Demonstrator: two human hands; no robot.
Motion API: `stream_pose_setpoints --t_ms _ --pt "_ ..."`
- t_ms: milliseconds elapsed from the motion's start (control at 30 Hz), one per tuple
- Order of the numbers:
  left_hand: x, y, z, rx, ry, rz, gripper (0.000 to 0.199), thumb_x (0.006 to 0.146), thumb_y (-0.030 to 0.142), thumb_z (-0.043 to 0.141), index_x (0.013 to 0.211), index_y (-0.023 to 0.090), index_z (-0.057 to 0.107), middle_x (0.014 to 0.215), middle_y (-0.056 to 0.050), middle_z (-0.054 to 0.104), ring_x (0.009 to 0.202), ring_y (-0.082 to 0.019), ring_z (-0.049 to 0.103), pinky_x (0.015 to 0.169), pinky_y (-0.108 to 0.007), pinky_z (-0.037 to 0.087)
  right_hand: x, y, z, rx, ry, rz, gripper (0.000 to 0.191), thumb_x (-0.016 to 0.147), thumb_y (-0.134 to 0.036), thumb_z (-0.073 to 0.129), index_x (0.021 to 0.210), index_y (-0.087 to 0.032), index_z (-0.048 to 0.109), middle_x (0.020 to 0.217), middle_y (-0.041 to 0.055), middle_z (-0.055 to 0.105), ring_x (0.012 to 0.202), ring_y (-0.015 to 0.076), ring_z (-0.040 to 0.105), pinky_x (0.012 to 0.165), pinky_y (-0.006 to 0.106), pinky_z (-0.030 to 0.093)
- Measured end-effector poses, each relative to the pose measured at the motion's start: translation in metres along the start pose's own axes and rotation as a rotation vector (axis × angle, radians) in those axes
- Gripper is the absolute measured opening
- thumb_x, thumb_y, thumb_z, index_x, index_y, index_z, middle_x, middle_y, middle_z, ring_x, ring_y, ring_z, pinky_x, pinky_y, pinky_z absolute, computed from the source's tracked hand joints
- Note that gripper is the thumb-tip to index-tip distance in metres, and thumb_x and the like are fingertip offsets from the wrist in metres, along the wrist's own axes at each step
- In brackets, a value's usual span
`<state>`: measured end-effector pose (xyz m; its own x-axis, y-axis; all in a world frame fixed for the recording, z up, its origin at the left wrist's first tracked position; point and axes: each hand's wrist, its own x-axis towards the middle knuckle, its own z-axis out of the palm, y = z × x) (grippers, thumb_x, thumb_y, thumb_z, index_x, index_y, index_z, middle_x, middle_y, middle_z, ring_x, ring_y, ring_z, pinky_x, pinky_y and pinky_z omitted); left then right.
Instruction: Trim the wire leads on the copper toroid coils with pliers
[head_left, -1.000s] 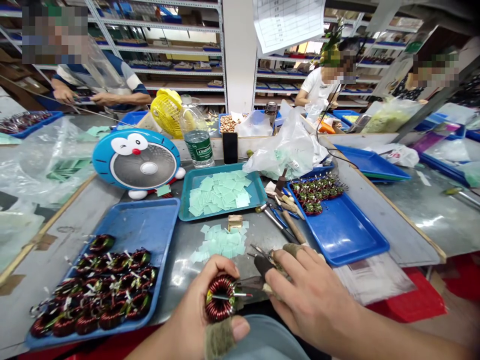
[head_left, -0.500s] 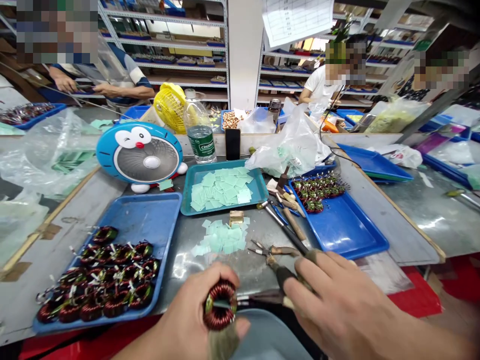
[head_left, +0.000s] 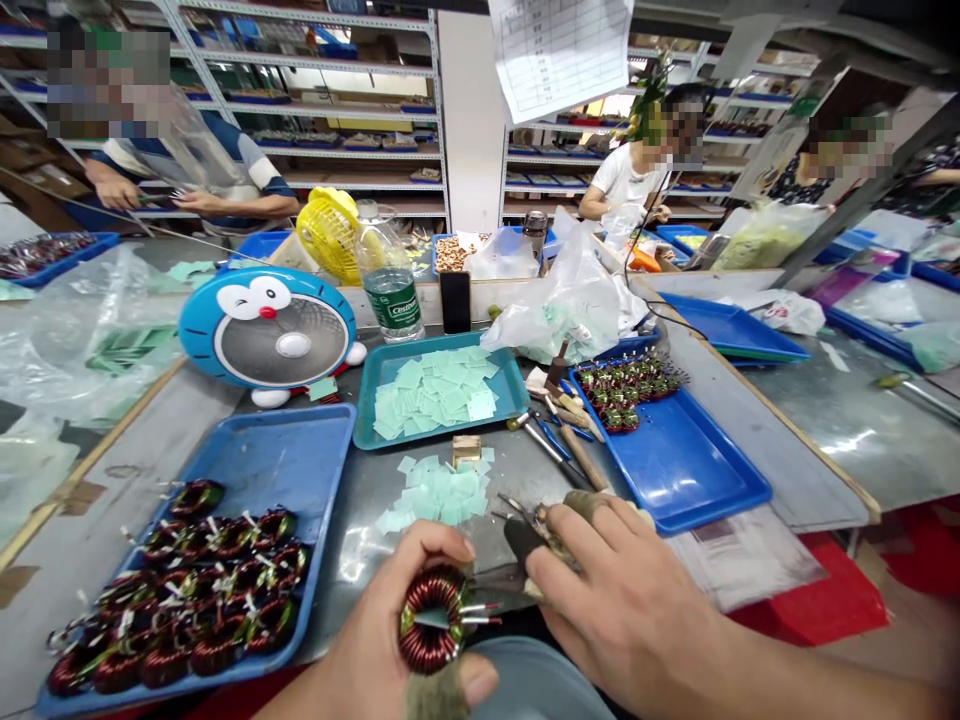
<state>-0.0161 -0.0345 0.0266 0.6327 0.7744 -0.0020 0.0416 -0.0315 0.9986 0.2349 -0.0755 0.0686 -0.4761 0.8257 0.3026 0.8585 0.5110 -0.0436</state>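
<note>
My left hand (head_left: 375, 610) is closed round a toroidal coil (head_left: 430, 655) wound with copper-red wire. A pale green strip spans the coil's hole, and wire leads stick out to the right. Finger covers wrap some of my fingertips, a black one among them on the right. My right hand (head_left: 615, 590) is curled round a pair of pliers whose dark, blurred jaws (head_left: 496, 580) point left, near the leads but apart from them. Their handles are mostly hidden under the hand. A second pliers-like tool (head_left: 519, 508) lies on the bench beside the right fingers, partly covered.
A blue tray (head_left: 277, 450) with several coils stands left, another blue tray (head_left: 697, 470) with smaller coils right. Green slips lie in a teal tray (head_left: 365, 425) and loose on the bench (head_left: 442, 490). Hand tools (head_left: 585, 455), a cartoon fan (head_left: 292, 345) and a bottle (head_left: 394, 300) stand around.
My right hand has moved left and up over the tool on the bench, and the pliers' jaws have come away from the leads. The coil has shifted slightly left and down in view.
</note>
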Motion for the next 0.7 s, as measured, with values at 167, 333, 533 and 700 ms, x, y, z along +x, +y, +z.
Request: stream_pose_setpoints --t_ms 167,333,533,700 --pt "0.001 -0.005 0.002 -0.017 0.008 0.021 0.055 0.078 0.043 0.082 0.118 0.028 0.046 0.098 -0.001 0.053 0.083 -0.019 0.053 0.068 -0.027 0.042 0.000 0.001 0.003 -0.011 0.026 -0.012 0.005 0.093 -0.024 0.061 0.098 -0.024 0.062 0.108 0.0092 0.069 0.094 0.0298 0.056 0.084 0.044 0.036" --pt "0.001 -0.003 0.007 -0.021 0.027 0.014 0.053 0.079 0.050 0.080 0.113 0.026 0.047 0.094 -0.002 0.052 0.078 -0.018 0.051 0.067 -0.027 0.041 -0.001 0.002 0.002 -0.038 0.010 -0.018 0.002 0.095 -0.026 0.060 0.096 -0.025 0.061 0.098 0.0074 0.068 0.085 0.0282 0.055 0.076 0.042 0.035" --pt "-0.005 0.015 -0.002 0.300 0.005 0.011 0.036 0.080 0.044 0.077 0.101 0.026 0.054 0.075 0.005 0.052 0.062 -0.014 0.044 0.056 -0.025 0.034 -0.011 0.010 -0.028 -0.068 -0.087 -0.118 0.007 0.088 -0.023 0.064 0.086 -0.027 0.058 0.078 0.0010 0.061 0.067 0.0225 0.049 0.065 0.038 0.031" --pt "0.005 0.026 -0.013 0.501 -0.066 0.102 0.040 0.078 0.044 0.081 0.102 0.026 0.055 0.076 0.005 0.058 0.062 -0.015 0.052 0.057 -0.024 0.041 -0.013 0.013 -0.022 -0.045 0.021 -0.073 0.007 0.092 -0.021 0.058 0.093 -0.027 0.062 0.104 0.0053 0.070 0.092 0.0275 0.058 0.095 0.045 0.038"
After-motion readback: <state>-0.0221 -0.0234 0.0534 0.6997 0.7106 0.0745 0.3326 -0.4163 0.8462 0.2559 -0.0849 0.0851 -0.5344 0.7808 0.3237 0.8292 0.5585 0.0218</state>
